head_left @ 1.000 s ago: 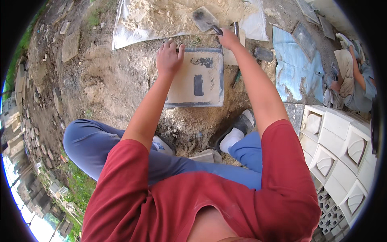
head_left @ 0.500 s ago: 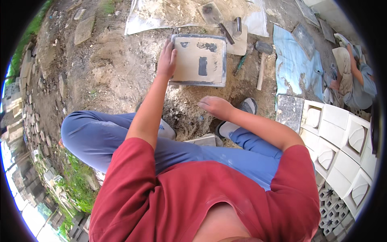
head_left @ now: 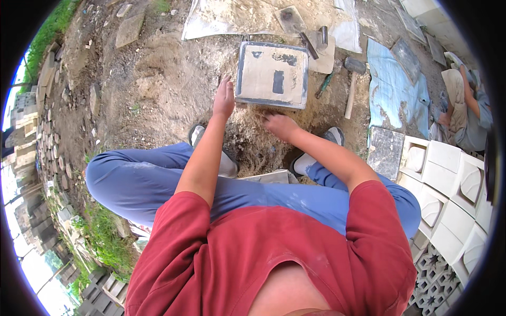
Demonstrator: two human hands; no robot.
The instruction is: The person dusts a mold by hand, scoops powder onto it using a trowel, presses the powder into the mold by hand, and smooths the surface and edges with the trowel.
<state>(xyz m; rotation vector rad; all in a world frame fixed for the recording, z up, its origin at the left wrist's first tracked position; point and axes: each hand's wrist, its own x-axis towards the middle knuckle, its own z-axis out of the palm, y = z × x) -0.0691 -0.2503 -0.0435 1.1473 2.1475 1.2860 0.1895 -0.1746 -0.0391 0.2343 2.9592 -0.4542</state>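
A square, dark-edged mould (head_left: 253, 87) lies on the ground ahead of me, its top coated with beige sandy material and broken by dark bare patches. My left hand (head_left: 224, 100) is just off its left side near the close corner, fingers stretched out and holding nothing. Close below the mould's near edge is my right hand (head_left: 280, 126), at the loose sandy soil (head_left: 253, 113). Its fingers point down and look curled, partly blurred, so I cannot tell whether they hold soil.
Right of the mould lie a mallet (head_left: 352, 84), a green-handled tool (head_left: 325, 84) and a hammer (head_left: 322, 39). A blue sheet (head_left: 387, 87) spreads farther right, beside stacked pale blocks (head_left: 440, 163). Another person (head_left: 464, 116) sits at far right. A sand-covered white sheet (head_left: 203, 23) lies beyond.
My left hand has come off the mould's left side and drawn nearer to me. My right hand has moved forward to the soil by the mould's near edge. The whole view has shifted slightly.
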